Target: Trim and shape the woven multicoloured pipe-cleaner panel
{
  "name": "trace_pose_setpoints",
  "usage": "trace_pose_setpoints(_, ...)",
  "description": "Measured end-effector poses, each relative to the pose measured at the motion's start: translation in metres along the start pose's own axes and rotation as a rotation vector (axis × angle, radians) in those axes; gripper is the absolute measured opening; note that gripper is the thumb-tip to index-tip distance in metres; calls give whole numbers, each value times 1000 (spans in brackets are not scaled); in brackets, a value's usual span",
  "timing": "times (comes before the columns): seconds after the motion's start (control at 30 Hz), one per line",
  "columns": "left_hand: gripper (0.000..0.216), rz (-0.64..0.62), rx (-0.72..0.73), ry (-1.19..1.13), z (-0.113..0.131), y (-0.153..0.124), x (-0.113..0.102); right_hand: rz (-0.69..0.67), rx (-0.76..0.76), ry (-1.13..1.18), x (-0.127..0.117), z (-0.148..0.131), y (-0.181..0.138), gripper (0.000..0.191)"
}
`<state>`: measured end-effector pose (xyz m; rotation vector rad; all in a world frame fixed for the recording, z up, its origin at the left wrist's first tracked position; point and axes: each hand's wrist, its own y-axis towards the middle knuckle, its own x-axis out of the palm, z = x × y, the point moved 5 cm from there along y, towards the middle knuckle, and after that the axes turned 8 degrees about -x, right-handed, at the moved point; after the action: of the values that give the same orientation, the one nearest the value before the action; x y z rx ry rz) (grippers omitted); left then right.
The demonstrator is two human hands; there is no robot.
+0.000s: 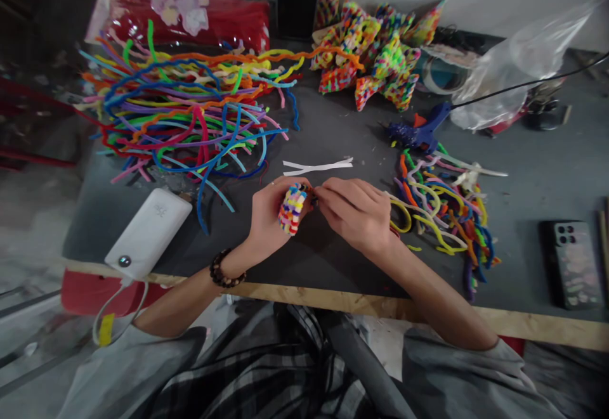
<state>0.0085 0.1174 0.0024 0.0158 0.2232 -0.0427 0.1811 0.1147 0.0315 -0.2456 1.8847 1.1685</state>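
Note:
My left hand (pixel 270 216) is closed around a small woven pipe-cleaner piece (pixel 292 208) in many colours, held above the table near its front edge. My right hand (pixel 354 211) pinches at the far end of this piece, close to the left fingertips. Whatever lies between the right fingers is too small and dark to make out. Just beyond both hands, two thin white strips (pixel 316 167) lie crossed on the grey table (pixel 328 127). Right of my right hand is a heap of short pipe-cleaner bits (pixel 442 200), with a yellow loop (pixel 401 216) beside it.
Long pipe cleaners (pixel 190 108) are heaped at left, below a red package (pixel 214 16). Finished woven shapes (pixel 366 51) pile up at the back. A blue glue gun (pixel 423 130), plastic bag (pixel 518 70) and phone (pixel 571 264) lie right; a white power bank (pixel 150 232) lies left.

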Motion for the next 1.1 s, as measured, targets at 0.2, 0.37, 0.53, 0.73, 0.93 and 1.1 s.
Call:
trace_pose_setpoints(0.2,12,-11,59,82,3,0,-1,-17,-152,-66,-2,-3,3,20)
trace_pose_setpoints(0.37,9,10,78,61,7,0,-1,-167,-241,-14,10,-2,-14,21)
trace_pose_setpoints(0.53,8,14,161,72,13,-4,-3,-300,-127,128,12,0,-21,36)
trace_pose_setpoints(0.73,9,126,232,120,15,-7,-6,65,-27,91,-1,-6,-6,17)
trace_pose_setpoints(0.93,8,153,249,176,16,-9,-6,206,454,375,-10,3,8,10)
trace_pose_setpoints(1.1,8,231,337,221,20,-15,-6,178,728,666,-5,6,6,7)
